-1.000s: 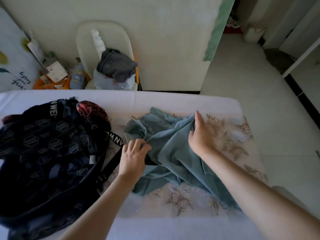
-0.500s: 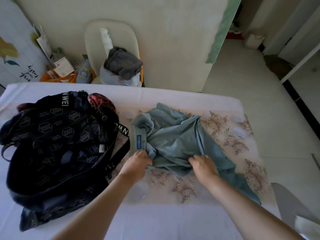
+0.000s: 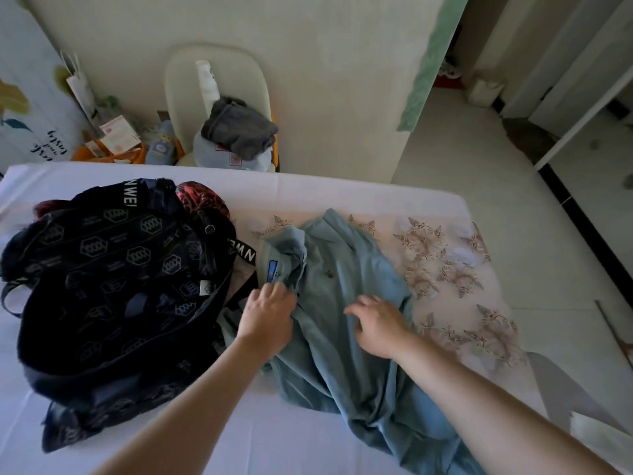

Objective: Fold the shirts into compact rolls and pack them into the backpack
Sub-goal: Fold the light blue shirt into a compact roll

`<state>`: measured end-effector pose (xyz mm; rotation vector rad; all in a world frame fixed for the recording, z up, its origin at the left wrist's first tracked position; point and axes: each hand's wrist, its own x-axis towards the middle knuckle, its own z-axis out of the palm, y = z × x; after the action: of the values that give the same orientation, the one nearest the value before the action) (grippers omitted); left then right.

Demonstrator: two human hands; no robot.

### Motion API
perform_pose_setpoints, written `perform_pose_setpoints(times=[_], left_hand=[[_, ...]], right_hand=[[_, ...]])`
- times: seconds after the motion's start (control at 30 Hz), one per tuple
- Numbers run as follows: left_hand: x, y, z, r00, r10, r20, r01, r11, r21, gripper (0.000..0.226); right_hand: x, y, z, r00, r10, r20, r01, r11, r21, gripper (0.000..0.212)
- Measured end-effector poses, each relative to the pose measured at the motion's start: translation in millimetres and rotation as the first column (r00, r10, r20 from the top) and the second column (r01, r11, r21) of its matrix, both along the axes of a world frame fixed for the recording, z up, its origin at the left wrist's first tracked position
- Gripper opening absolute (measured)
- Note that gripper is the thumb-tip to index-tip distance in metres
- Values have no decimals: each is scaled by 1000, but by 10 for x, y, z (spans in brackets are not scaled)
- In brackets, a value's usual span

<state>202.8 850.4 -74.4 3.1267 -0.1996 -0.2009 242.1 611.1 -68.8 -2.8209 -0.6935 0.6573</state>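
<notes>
Head view, the only one on record.

A bench point(image 3: 342, 193) covered in white sheeting carries a pale overlay cloth embroidered with brown flowers point(image 3: 445, 269) on its right half.

A crumpled grey-blue cloth shirt point(image 3: 342, 354) lies on the overlay, right of centre. Its collar end points toward the far edge and its lower part trails off the near right corner. A small blue woven label point(image 3: 272, 270) shows inside the collar band. The shirt is spread loose and not rolled, and it lies outside the bag.

A black fabric backpack printed with pale hexagons point(image 3: 113, 269) lies on the left half of the bench. Its white-lettered strap point(image 3: 245, 253) touches the shirt's collar. A red-and-black patterned cloth bundle point(image 3: 202, 200) sits at the backpack's far end.

The left hand point(image 3: 267, 320) is on the shirt just below the label. Its grip is closed, with the fingers curled into the fabric by the collar.

The right hand point(image 3: 376, 323) lies on the middle of the shirt. Its grip is open, with the fingers spread and bent and their tips on the cloth. No fabric is visibly gathered in it.

Beyond the bench, a cream padded chair point(image 3: 191, 80) stands against the wall. On it a dark grey garment point(image 3: 239, 132) is heaped over a pale blue folded item point(image 3: 222, 157).
</notes>
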Motion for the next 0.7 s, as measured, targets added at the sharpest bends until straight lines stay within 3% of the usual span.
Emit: perform_pose_setpoints(times=[0.1, 0.17, 0.23, 0.37, 0.47, 0.53, 0.6, 0.67, 0.7], left_hand=[[-120, -138, -231, 965, 48, -258, -27, 996, 83, 69], [-121, -128, -322, 918, 77, -388, -54, 996, 71, 81], [-60, -110, -377, 885, 65, -461, -96, 994, -46, 84], [148, -174, -409, 882, -59, -467, -88, 954, -288, 76], [313, -350, -367, 911, -120, -395, -92, 873, -479, 48], [408, -461, -316, 957, -28, -290, -153, 798, -583, 28], [510, -479, -276, 981, 144, -126, -191, 782, -593, 21], [609, -390, -269, 961, 275, -37, -251, 807, -534, 36], [658, -318, -274, 947, 311, -79, -309, 822, -478, 46]], right_hand=[[25, 47, -143, 992, 113, -61, -120, 985, -123, 75], [51, -47, -276, 987, 31, -156, -65, 974, -218, 80], [81, -265, -395, 979, -109, -173, 56, 956, -289, 77], [122, -641, -389, 971, -230, -67, 174, 872, -458, 78], [268, -649, -204, 982, -178, -63, 114, 825, -554, 71], [435, -565, -83, 988, -153, -28, 118, 853, -509, 52], [650, -449, -36, 977, -201, 68, 212, 930, -301, 34], [890, -289, -41, 948, -272, 166, 282, 959, -38, 23], [1010, -193, -62, 940, -285, 186, 277, 959, 65, 23]])
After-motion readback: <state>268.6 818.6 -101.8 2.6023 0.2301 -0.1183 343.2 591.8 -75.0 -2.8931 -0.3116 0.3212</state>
